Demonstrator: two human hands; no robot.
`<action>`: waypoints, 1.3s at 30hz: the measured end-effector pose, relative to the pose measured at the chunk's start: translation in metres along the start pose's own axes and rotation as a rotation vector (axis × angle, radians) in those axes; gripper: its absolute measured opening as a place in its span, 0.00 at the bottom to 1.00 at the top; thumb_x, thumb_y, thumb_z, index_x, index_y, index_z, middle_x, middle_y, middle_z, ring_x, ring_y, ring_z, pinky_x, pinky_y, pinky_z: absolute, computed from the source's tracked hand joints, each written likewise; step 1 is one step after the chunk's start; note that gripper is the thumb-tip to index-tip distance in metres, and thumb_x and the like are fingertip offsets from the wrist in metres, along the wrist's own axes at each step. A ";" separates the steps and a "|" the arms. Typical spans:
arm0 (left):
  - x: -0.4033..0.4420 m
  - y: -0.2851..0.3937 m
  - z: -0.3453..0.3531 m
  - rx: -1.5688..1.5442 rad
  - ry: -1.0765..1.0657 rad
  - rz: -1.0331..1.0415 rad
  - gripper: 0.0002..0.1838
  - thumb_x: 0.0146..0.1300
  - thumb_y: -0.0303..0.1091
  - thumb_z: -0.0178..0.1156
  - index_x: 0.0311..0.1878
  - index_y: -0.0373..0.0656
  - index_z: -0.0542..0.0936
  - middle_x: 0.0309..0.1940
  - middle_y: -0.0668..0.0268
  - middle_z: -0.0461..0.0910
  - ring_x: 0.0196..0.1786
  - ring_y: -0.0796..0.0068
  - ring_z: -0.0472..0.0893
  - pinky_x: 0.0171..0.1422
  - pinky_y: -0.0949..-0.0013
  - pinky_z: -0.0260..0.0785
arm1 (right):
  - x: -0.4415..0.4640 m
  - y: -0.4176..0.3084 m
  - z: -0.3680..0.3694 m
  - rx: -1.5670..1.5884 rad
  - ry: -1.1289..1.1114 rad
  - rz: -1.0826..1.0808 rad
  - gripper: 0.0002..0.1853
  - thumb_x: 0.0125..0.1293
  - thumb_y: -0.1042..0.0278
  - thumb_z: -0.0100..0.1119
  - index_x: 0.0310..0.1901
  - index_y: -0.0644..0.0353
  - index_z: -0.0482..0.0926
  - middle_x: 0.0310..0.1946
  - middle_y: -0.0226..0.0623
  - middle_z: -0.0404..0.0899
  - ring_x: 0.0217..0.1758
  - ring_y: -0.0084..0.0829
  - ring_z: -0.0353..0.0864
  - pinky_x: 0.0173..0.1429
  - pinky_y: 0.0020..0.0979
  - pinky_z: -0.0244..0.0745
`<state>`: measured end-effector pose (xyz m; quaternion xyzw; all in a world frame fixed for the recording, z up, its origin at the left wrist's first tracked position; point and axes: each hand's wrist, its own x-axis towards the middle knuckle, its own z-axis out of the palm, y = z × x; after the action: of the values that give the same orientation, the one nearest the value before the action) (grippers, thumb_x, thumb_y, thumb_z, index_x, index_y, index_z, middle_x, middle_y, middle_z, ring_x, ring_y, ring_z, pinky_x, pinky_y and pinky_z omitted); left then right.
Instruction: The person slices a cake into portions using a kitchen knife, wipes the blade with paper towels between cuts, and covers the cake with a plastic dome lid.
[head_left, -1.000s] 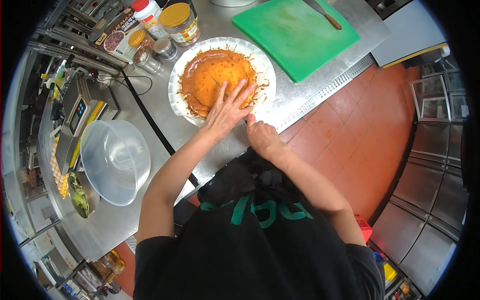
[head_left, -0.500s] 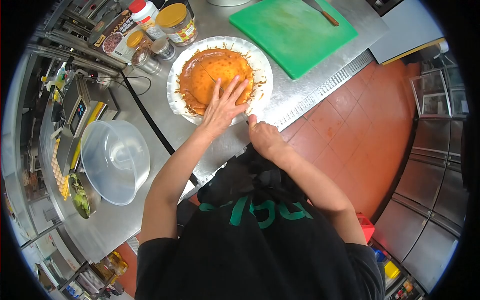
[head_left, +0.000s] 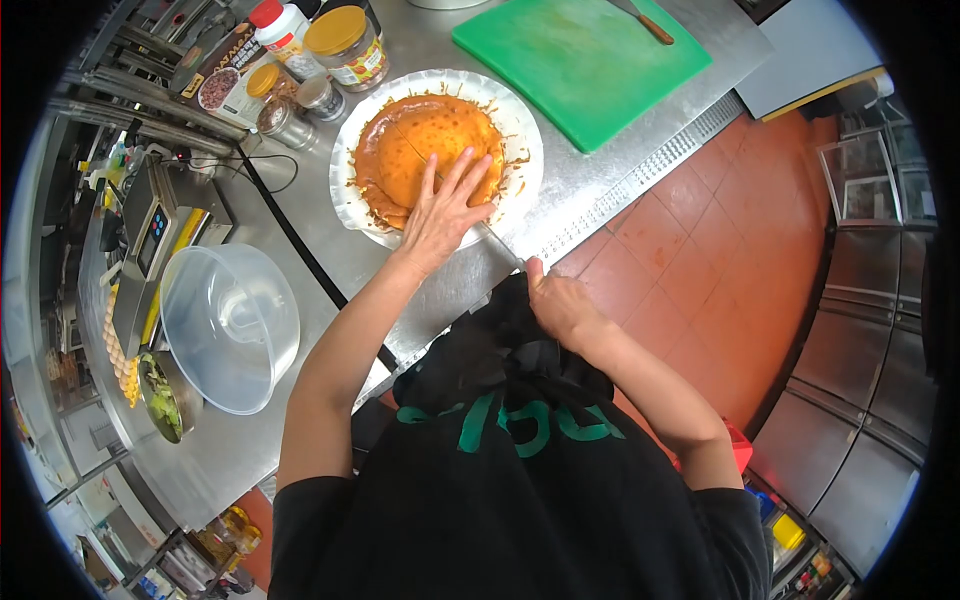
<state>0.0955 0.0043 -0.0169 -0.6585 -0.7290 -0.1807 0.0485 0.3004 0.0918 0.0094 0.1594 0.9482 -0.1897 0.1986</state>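
A round, orange-brown cake rests on a white crinkled paper sheet on the steel worktop, with brown crumbs stuck around it. My left hand lies over the cake's near right part, fingers spread and palm down. To the right and nearer my body, my right hand is closed around a knife, its handle mostly hidden in the fist. The knife's thin blade points up-left to the cake's near edge, and its tip is hidden by my left hand. A fine line runs across the cake's top.
A green cutting board carries another knife with a wooden handle. Jars and bottles crowd the back left. On the left stand a clear plastic tub, a scale and a bowl of green leaves.
My right hand has drawn back toward the lower right with the knife, so more blade shows beside the cake. My left hand stays spread on the cake.
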 end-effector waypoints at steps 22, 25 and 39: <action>0.005 0.006 0.003 -0.055 -0.013 -0.016 0.14 0.50 0.24 0.58 0.38 0.52 0.83 0.70 0.62 0.58 0.74 0.58 0.51 0.74 0.38 0.38 | -0.036 0.007 0.001 -0.051 -0.035 0.046 0.13 0.67 0.76 0.41 0.49 0.76 0.63 0.31 0.57 0.77 0.33 0.50 0.81 0.34 0.42 0.77; 0.006 0.002 0.001 -0.043 -0.034 -0.022 0.14 0.50 0.24 0.57 0.39 0.52 0.83 0.70 0.62 0.58 0.74 0.57 0.51 0.74 0.38 0.38 | -0.042 0.015 0.014 -0.036 -0.002 0.064 0.11 0.67 0.74 0.42 0.46 0.73 0.64 0.28 0.56 0.77 0.31 0.50 0.80 0.33 0.43 0.76; 0.004 -0.006 -0.025 -0.101 -0.105 0.115 0.25 0.50 0.39 0.64 0.55 0.62 0.77 0.71 0.61 0.56 0.75 0.56 0.48 0.74 0.37 0.37 | -0.378 0.203 0.134 0.094 0.159 0.755 0.23 0.63 0.70 0.53 0.58 0.70 0.63 0.27 0.52 0.77 0.28 0.52 0.77 0.28 0.45 0.69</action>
<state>0.0844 -0.0001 0.0064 -0.7093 -0.6816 -0.1795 -0.0127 0.7486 0.1274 0.0012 0.5203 0.8255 -0.1338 0.1729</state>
